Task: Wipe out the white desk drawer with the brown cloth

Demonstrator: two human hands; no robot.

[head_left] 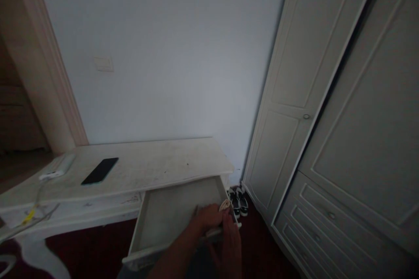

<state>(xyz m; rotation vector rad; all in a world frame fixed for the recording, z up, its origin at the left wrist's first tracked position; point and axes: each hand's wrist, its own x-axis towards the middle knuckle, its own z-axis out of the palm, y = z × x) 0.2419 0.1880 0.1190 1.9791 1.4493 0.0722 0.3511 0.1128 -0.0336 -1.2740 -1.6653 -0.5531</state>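
A white drawer is pulled out of the desk, and its visible floor is bare. Over the drawer's right side, my left hand is closed around a small pale rolled cloth, whose coiled end shows beyond the fingers. My right hand is beside it at the drawer's front right corner. Its fingers are stretched out and point away from me, with the tips against the roll. Part of the cloth is hidden under my hands.
A dark phone and a white power strip with a cable lie on the white desktop. Black-and-white sneakers stand on the dark red floor right of the drawer. A white wardrobe rises on the right.
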